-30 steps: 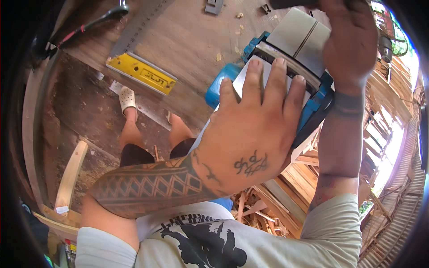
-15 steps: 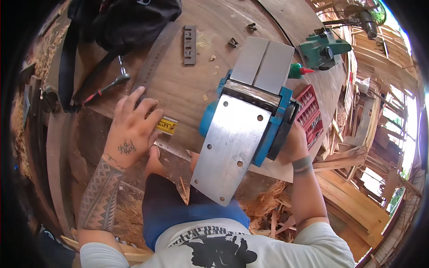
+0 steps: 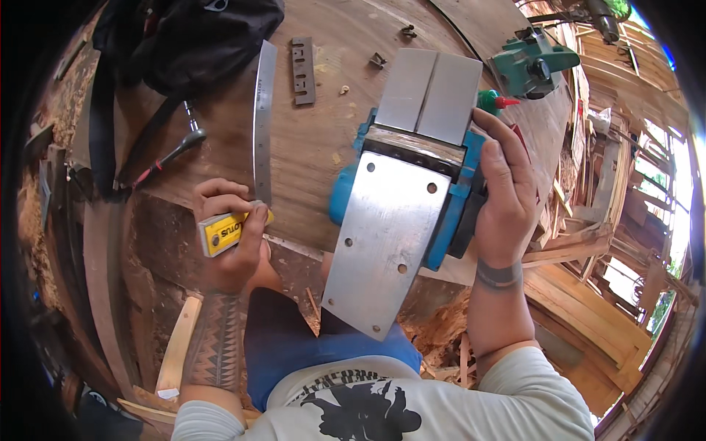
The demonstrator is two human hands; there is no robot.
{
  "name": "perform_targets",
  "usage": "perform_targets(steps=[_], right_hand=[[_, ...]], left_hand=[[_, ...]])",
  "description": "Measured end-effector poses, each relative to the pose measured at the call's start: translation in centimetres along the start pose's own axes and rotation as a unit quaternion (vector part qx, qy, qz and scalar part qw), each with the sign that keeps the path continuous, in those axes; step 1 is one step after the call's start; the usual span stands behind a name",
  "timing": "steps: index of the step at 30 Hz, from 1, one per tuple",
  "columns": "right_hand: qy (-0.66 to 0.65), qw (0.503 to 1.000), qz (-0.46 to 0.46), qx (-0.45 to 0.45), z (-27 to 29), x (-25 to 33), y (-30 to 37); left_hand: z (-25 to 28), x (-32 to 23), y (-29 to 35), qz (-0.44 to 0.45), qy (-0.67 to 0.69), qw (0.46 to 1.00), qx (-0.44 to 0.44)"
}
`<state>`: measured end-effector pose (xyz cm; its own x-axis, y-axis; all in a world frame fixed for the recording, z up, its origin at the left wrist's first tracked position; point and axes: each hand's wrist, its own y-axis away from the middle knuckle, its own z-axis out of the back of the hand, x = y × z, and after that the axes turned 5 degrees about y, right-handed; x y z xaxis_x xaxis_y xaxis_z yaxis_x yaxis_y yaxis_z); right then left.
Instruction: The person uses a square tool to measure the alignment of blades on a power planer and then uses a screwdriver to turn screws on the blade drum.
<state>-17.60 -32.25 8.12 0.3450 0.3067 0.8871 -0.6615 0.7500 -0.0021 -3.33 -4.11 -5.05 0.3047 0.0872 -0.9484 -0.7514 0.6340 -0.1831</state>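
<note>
My left hand [image 3: 234, 257] is closed around the yellow handle of a try square [image 3: 262, 125]. Its steel ruled blade is raised, pointing away from me to the left of the planer. A blue electric planer [image 3: 386, 228] lies upside down at the table's near edge, its metal sole and cutter slot facing up. My right hand [image 3: 507, 195] grips the planer's right side, thumb and fingers curved along the blue body near the cutter slot. Some of those fingertips are hidden behind the body.
On the wooden table [image 3: 213, 169] lie a slotted planer blade [image 3: 302, 70], a small metal clamp piece [image 3: 377, 60], and a socket wrench [image 3: 173, 156]. A black bag [image 3: 198, 51] sits far left. A green planer [image 3: 535, 66] and green bottle [image 3: 487, 101] stand at right.
My left hand has lifted and turned the try square, so its blade now shows bright and upright in view. My right hand has shifted forward along the planer's side.
</note>
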Motion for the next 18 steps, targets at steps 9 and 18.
perform_targets(steps=[9,18], right_hand=[[0.012,0.998,0.055,0.003,0.3,-1.7,0.0],[-0.054,0.996,0.068,0.021,0.3,-2.0,0.1]], left_hand=[[-2.3,-3.6,1.9,0.086,0.395,0.911,-0.079],[-5.3,-4.8,2.3,0.077,0.594,0.799,0.049]])
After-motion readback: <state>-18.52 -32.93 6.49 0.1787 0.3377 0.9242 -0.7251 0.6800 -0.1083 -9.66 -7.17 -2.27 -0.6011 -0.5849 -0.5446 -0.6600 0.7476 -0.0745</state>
